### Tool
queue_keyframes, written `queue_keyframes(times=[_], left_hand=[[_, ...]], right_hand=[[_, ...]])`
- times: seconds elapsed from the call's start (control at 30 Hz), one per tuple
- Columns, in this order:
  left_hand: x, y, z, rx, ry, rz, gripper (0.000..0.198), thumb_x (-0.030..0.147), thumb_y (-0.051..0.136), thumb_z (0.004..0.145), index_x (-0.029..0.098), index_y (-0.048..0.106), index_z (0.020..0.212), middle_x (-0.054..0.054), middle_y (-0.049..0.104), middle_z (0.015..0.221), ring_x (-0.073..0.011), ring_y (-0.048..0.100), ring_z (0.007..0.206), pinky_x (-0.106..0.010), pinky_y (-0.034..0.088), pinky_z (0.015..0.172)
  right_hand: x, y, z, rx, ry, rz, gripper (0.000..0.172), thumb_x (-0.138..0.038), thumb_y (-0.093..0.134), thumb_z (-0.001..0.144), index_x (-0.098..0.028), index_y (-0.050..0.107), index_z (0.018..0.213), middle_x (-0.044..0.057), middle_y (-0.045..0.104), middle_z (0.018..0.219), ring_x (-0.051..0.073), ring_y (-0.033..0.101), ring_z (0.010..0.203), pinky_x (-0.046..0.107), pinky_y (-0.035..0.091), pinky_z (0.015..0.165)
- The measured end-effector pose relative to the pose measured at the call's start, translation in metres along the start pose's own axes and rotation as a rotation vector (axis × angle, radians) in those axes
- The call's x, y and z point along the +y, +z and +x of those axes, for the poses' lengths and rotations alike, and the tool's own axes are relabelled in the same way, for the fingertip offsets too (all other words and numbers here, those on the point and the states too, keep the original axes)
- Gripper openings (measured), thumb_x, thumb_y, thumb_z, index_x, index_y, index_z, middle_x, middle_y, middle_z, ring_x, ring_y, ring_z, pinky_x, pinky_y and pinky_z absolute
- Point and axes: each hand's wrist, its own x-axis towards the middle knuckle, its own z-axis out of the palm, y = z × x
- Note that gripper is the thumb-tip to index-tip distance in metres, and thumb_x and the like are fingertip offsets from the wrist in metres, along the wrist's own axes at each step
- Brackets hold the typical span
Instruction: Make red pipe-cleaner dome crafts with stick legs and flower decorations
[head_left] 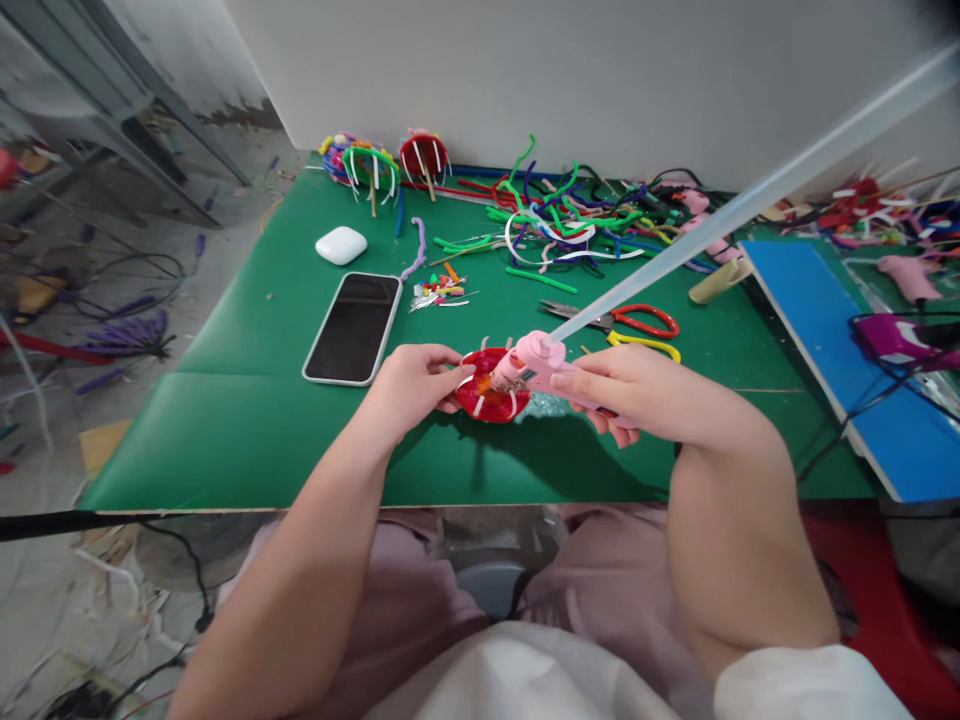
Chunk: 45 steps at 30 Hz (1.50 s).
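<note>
Between the thumb and fingers of my left hand (pixel 424 385) is the left rim of a red disc (pixel 491 408) made of coiled pipe cleaner, with white strips around its edge. My right hand (pixel 619 388) wraps round the handle of a pink hot glue gun (pixel 541 355). The gun's nozzle is over the disc's middle and hides part of it; whether it touches cannot be made out. A long translucent glue stick (pixel 742 205) sticks out of the gun's rear, up to the right. Behind the gun lie scissors (pixel 637 320) with red and yellow handles.
A phone (pixel 352 330) and a white case (pixel 341 245) lie left on the green table (pixel 247 420). Small coloured scraps (pixel 441 290) lie centrally. Pipe cleaners (pixel 562 220) are heaped behind, near finished discs on sticks (pixel 373 170). A blue board (pixel 817 350) occupies the right.
</note>
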Motion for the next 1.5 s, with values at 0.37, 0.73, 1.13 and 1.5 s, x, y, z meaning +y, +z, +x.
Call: queue_keyframes(times=[0.37, 0.73, 1.13, 1.5], left_hand=[[0.004, 0.001, -0.001, -0.007, -0.010, 0.000, 0.022, 0.034, 0.066, 0.070, 0.015, 0.062, 0.078, 0.002, 0.059, 0.055, -0.0095, 0.057, 0.045, -0.019, 0.050, 0.045], [0.000, 0.001, 0.000, -0.010, 0.009, 0.009, 0.026, 0.039, 0.068, 0.068, 0.015, 0.063, 0.079, 0.002, 0.060, 0.056, -0.0102, 0.058, 0.046, -0.019, 0.049, 0.045], [0.000, -0.001, 0.000, 0.002, 0.030, 0.044, 0.028, 0.042, 0.067, 0.067, 0.016, 0.063, 0.077, 0.002, 0.060, 0.055, -0.0112, 0.058, 0.045, -0.019, 0.048, 0.045], [0.002, 0.000, -0.002, 0.018, 0.022, 0.046, 0.030, 0.043, 0.067, 0.068, 0.016, 0.063, 0.080, 0.002, 0.060, 0.055, -0.0108, 0.057, 0.044, -0.019, 0.047, 0.044]], right_hand=[[0.000, 0.003, 0.003, -0.003, -0.033, 0.015, 0.058, -0.075, 0.042, 0.071, -0.019, 0.048, 0.061, -0.002, 0.051, 0.049, 0.010, 0.050, 0.041, 0.021, 0.040, 0.040], [0.000, 0.000, 0.000, -0.029, -0.013, -0.006, 0.059, -0.076, 0.041, 0.071, -0.019, 0.046, 0.058, -0.002, 0.050, 0.048, 0.010, 0.051, 0.041, 0.021, 0.041, 0.040], [0.001, -0.006, -0.002, 0.005, -0.026, 0.121, 0.059, -0.072, 0.043, 0.075, -0.016, 0.054, 0.060, -0.002, 0.050, 0.045, 0.009, 0.051, 0.037, 0.021, 0.037, 0.038], [0.009, -0.016, -0.017, 0.155, -0.153, 0.224, 0.049, -0.065, 0.048, 0.077, -0.017, 0.057, 0.069, 0.001, 0.057, 0.056, 0.011, 0.052, 0.040, 0.023, 0.039, 0.039]])
